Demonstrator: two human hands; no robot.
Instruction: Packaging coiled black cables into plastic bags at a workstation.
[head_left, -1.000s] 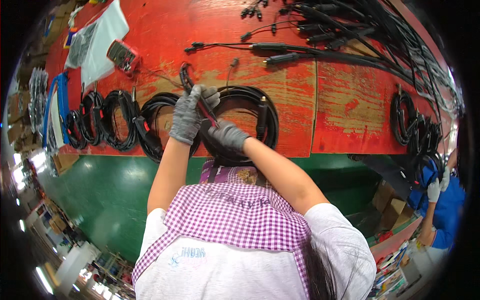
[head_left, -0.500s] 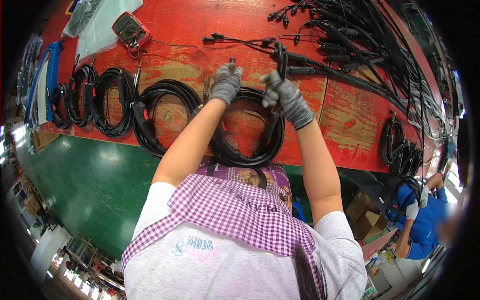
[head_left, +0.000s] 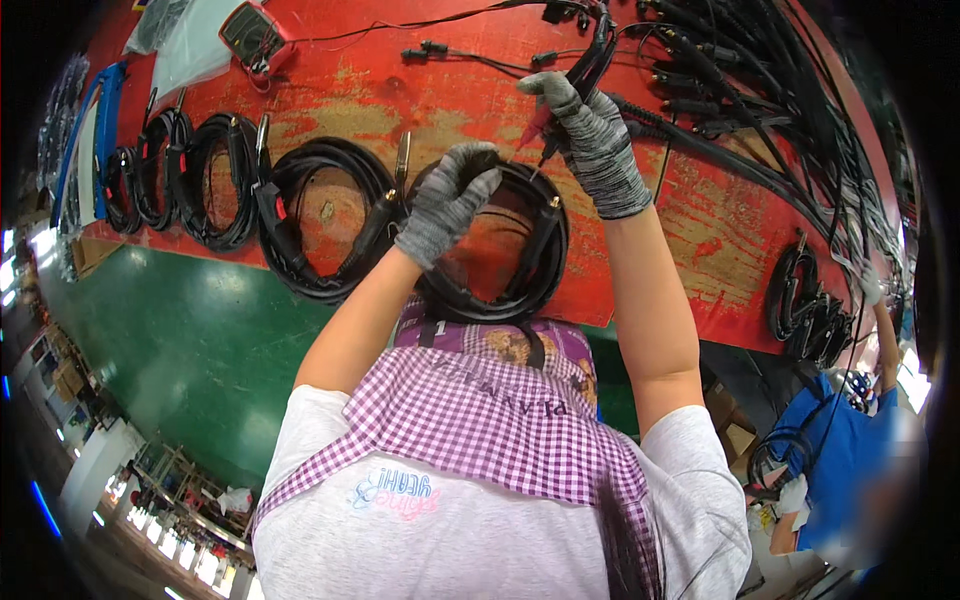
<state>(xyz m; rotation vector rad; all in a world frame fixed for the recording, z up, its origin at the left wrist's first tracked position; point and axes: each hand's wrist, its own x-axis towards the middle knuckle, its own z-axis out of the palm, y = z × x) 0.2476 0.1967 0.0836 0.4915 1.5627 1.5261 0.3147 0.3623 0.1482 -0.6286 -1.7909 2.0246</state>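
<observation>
My right hand (head_left: 600, 150), in a grey knit glove, is closed on a pair of multimeter probes, one red (head_left: 536, 127) and one black (head_left: 548, 150). Their tips point down and left, over the far rim of a black coiled cable (head_left: 552, 285). My left hand (head_left: 447, 200), also gloved, pinches a small dark cable end (head_left: 478, 166) above the left side of that coil. Its exact shape is partly hidden by the fingers. A brass-tipped plug (head_left: 546, 222) lies inside the coil's right side. The red-and-grey multimeter (head_left: 254, 40) lies at the far left, its leads stretching rightward.
Several more coiled cables (head_left: 330, 150) stand in a row to the left along the worn red table (head_left: 700, 240). A heap of black cables (head_left: 720, 90) covers the far right; smaller coils (head_left: 800, 300) lie at the right edge. A co-worker in blue (head_left: 840, 450) handles cable there.
My right hand has moved right and up, with both probes now showing below its fingers. The left hand has come down slightly, and its pinched cable end now sits between thumb and fingers.
</observation>
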